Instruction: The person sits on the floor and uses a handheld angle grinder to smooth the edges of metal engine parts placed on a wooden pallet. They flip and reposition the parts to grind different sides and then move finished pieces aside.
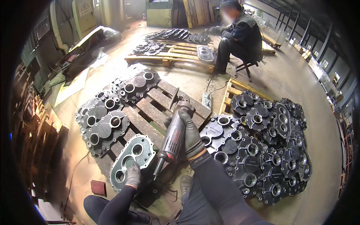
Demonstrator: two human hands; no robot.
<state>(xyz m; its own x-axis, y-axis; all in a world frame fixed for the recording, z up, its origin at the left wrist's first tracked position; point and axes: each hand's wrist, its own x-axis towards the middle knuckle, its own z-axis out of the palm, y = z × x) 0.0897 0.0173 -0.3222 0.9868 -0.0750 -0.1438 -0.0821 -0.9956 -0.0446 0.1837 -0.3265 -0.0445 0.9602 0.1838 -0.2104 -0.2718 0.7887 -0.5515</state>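
Note:
My right hand [190, 137], in a grey glove, is wrapped round the body of an angle grinder [173, 135]. Its disc [174, 98] points away from me, and its cord end hangs down toward my knees. A metal housing cover [144, 149] with round holes lies tilted in front of me at the near edge of a wooden pallet, its hollow side up. My left hand [133, 176], also gloved, holds this cover at its near right side, fingers reaching into the recess. The grinder is beside the cover, apart from it.
Several covers [104, 129] lie on the pallet [163, 98] at left; many dark ones [258, 163] are stacked at right. A reddish pad [98, 187] lies on the floor. Beyond, a seated person [242, 35] works by another pallet [168, 58]. Stacked wood [33, 138] stands far left.

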